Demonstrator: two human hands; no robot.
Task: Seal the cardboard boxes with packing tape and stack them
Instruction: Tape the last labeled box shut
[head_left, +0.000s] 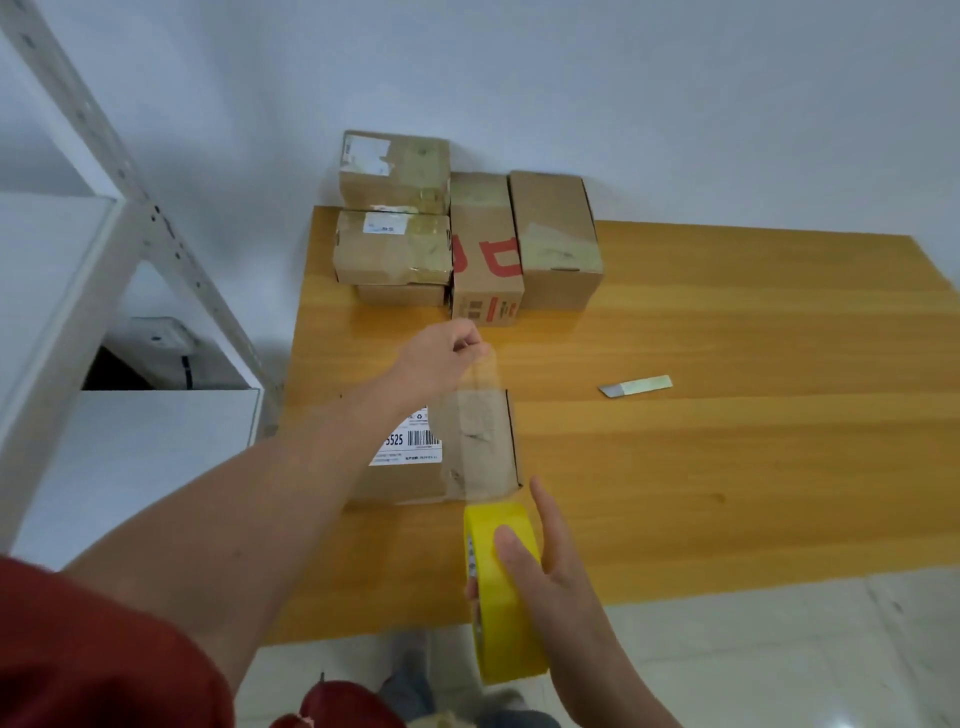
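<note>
While the left hand (441, 356) pinches the tape strip (475, 395) taut over the box (405, 483) on the table (727, 338), the right hand (550, 582) clasps the light, rigid tape roll (506, 623); thin sticky film likely creases if slackened.

I see a yellow wooden table (753, 467) against a pale wall (623, 78), white metal shelving (119, 171) at left, and a pale tiled floor (805, 649) near.

Red short sleeve (78, 649), bare forearms (291, 483), perhaps jeans (410, 686)
</note>
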